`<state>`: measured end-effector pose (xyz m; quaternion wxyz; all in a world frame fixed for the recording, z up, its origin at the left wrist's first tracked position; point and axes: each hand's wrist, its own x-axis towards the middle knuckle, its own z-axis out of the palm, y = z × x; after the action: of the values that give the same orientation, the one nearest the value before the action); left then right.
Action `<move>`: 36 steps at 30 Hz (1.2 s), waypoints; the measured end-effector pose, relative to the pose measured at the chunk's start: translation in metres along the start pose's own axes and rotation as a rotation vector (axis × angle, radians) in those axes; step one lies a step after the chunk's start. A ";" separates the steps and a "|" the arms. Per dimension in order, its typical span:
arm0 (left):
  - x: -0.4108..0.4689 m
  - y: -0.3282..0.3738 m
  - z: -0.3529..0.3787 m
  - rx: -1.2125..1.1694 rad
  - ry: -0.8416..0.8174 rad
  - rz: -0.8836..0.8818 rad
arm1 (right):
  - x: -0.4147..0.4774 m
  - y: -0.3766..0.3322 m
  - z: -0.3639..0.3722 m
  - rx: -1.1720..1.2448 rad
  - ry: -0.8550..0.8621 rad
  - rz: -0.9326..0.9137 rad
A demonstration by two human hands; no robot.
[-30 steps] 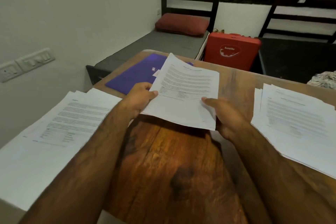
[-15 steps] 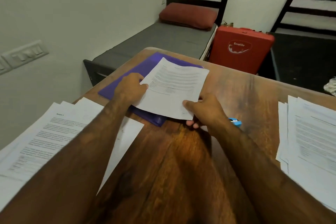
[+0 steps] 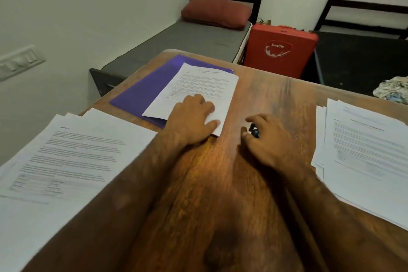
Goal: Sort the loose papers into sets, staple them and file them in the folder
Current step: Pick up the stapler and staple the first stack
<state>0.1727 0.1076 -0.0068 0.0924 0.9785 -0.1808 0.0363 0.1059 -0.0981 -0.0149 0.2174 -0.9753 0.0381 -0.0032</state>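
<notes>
Paper set [image 3: 198,86]: a few printed sheets squared together, lay at the far middle of the counter [image 3: 220,183], its left part over the closed purple folder [image 3: 136,97], its near right corner on bare wood. Left hand [image 3: 192,117]: rested on the near end of the set, fingers [image 3: 202,100] straight and spread, pressing the sheets flat and grasping nothing. Right hand [image 3: 271,141]: just right of the set and apart from it, its fingers curled round a small blue-and-black stapler [image 3: 254,132] that the hand mostly hid; whether the stapler was lifted or sat on the wood could not be told. Left pile [image 3: 77,150]: loose printed sheets, fanned, at the near left edge. Right pile [image 3: 364,150]: loose printed sheets, fanned, at the right edge, well apart from the set. Beyond the counter: a red case [image 3: 280,51] and a bed with a red pillow [image 3: 216,12]. Step judged in hand: stapling one sorted set, with filing not yet begun and both piles awaiting sorting. Next move judged to call for: a corner of the set fed squarely into the stapler's mouth, edges kept aligned under the left hand, one firm squeeze; after that the folder must be freed from under the set and opened
</notes>
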 end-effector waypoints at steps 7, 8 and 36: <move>-0.006 -0.001 0.016 -0.010 0.010 -0.037 | 0.002 -0.007 0.000 0.134 0.043 0.004; -0.007 -0.001 0.014 -0.047 0.022 -0.048 | 0.006 -0.017 0.000 0.177 0.068 -0.016; -0.089 0.109 -0.013 -0.473 -0.030 0.096 | -0.096 -0.018 -0.005 0.160 0.170 -0.038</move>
<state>0.0502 0.0407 0.0153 0.3147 0.9203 -0.2318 -0.0172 0.0116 -0.0771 -0.0021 0.2905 -0.9516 0.0373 -0.0931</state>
